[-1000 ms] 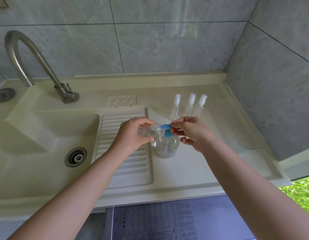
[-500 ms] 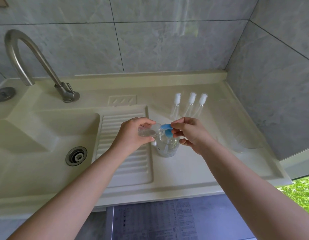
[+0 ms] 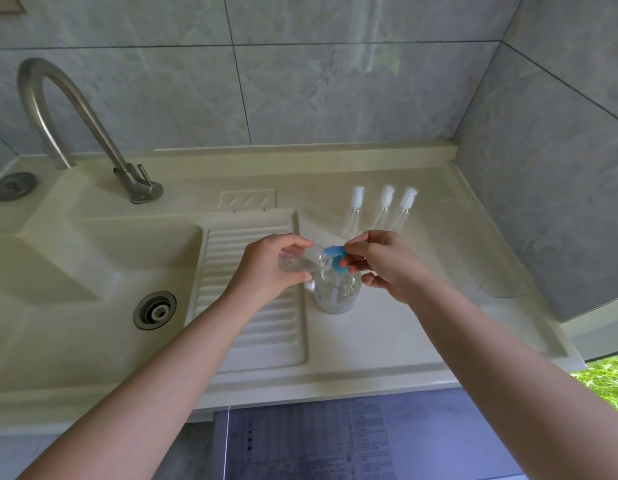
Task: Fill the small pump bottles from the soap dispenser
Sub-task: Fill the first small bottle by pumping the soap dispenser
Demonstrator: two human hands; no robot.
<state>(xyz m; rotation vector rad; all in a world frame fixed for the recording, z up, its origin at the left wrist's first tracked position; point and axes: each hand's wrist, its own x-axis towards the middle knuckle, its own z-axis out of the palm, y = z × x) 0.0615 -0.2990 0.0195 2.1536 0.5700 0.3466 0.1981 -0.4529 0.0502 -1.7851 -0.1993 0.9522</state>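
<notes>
The left hand (image 3: 269,268) is curled round a small clear bottle (image 3: 295,263), holding it nearly flat, its long axis running left to right with the open mouth aimed right, at the blue spout. The right hand (image 3: 387,265) sits on the blue pump head (image 3: 337,259) of the dispenser (image 3: 337,291), thumb and forefinger pinched on the blue part, the other fingers curled loosely beneath. The dispenser stands upright on the counter (image 3: 387,334), just right of the ribbed drainboard (image 3: 252,327), clear liquid showing through its wall.

What matters here is the meeting of mouth and spout — they look touching or all but, right between the two hands, though the clear plastic makes it hard to tell whether the nozzle tip is inside the neck or only against it. I would guess this is the filling step itself: a press from the right hand should send soap leftward along the bottle's axis. Held that flat, the bottle could spill back out if it dips at the mouth, so a slight tilt up seems wise.

Three more pump bottles (image 3: 380,211) lie side by side behind the hands, white tops pointing to the wall — nearer the right hand than the left. Whether they hold soap I cannot tell. The tap (image 3: 93,126) and basin (image 3: 93,271) are off to the left.
</notes>
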